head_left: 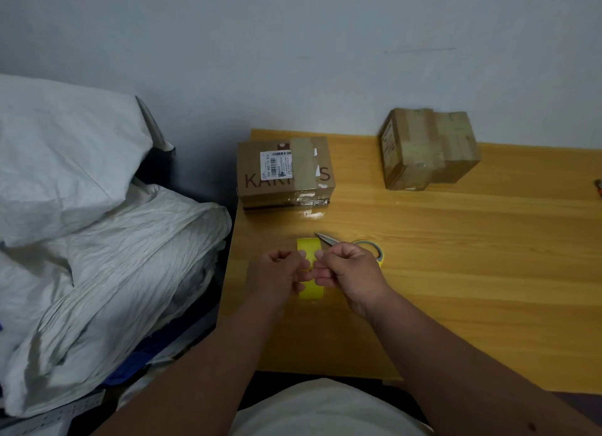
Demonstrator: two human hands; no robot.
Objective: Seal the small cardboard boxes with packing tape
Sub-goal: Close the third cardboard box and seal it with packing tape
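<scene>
Both hands meet at the lower centre of the frame over the wooden surface point(456, 256). The left hand point(277, 272) and the right hand point(345, 269) have their fingers curled, and each grip pinches a roll of yellow packing tape point(309, 266) held between them; the roll stands on edge, its yellow band showing above and below the fingers. Whether a loose end of tape is being picked at cannot be made out, since the fingertips cover that part.

Just behind the right hand lies a pair of scissors point(329, 239), its blade tip pointing toward the upper left and its yellow-rimmed handle loop showing right of the knuckles.

Above the hands, near the left edge of the surface, sits a printed cardboard box point(283, 175) with a white shipping label and strips of tape across its top and front. Well apart, in the upper right, a second taped cardboard box point(426, 149) stands by the wall point(293, 44).

White woven sacks point(97, 224) fill the left of the frame.
</scene>
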